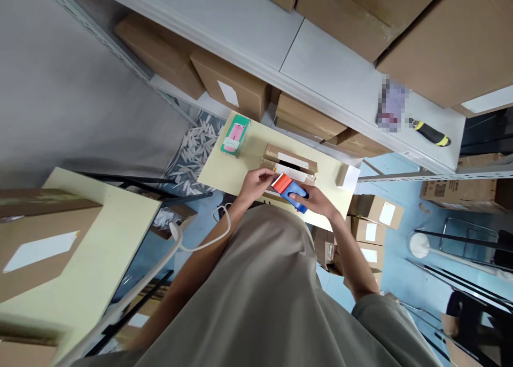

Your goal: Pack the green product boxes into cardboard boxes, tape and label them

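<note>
A blue and red tape dispenser (295, 189) is held in my right hand (317, 200), its thumb lying along the blue body. My left hand (255, 184) has its fingertips pinched together at the pale toothed edge of the red end. Whatever lies between those fingertips is too small to make out. Just beyond both hands, a small brown carton (272, 152) with white labels and a dark strip rests on the cream table (252, 137). The dispenser and hands cover part of its near side.
A green box with a pink item (235, 137) stands on the table's left; a small white box (348, 176) is at its right. Grey shelving (240, 25) with cartons crosses beyond, holding a yellow-black handled tool (432, 134). A white curved stand (176, 244) rises by my left arm.
</note>
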`<state>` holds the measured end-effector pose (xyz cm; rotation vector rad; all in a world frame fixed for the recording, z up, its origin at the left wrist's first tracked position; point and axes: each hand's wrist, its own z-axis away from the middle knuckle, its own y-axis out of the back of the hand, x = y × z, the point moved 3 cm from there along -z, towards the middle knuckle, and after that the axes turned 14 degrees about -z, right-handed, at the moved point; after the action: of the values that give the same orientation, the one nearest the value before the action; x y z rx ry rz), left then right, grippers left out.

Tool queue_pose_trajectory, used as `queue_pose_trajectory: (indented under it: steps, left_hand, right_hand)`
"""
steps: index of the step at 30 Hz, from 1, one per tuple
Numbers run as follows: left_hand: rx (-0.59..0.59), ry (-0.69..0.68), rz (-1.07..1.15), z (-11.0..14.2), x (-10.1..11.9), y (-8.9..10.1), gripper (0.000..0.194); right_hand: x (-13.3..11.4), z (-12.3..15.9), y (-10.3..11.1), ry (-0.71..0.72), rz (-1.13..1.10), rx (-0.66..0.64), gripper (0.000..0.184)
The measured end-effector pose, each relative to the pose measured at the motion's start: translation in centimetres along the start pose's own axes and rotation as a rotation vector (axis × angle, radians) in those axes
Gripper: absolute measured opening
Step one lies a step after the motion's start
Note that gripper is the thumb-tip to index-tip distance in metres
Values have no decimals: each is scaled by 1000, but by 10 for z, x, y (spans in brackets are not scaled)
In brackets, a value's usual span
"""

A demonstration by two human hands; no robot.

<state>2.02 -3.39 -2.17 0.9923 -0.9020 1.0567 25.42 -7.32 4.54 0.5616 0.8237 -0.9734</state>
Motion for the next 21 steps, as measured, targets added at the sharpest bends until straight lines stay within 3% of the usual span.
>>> queue_pose_trajectory:
  steps: [3,8,15,18,21]
  left_hand:
    - [116,50,38,-1,-1,13,46]
    - [257,111,141,-20,-7,38,57]
    - [263,186,372,-47,-23,25,57]
    - [274,239,361,-52,-34,20,53]
    - [307,276,325,-55,-47,18,50]
  right_hand:
    - [-18,10,18,-48,13,-72,64]
    - [-45,11,57,-102,190,-53,62]
    - [-94,-32,81,-103,390,-81,66]
    - [-90,-54,85,-150,392,-154,69]
    - [-71,-72,87,-203,349,-199,72]
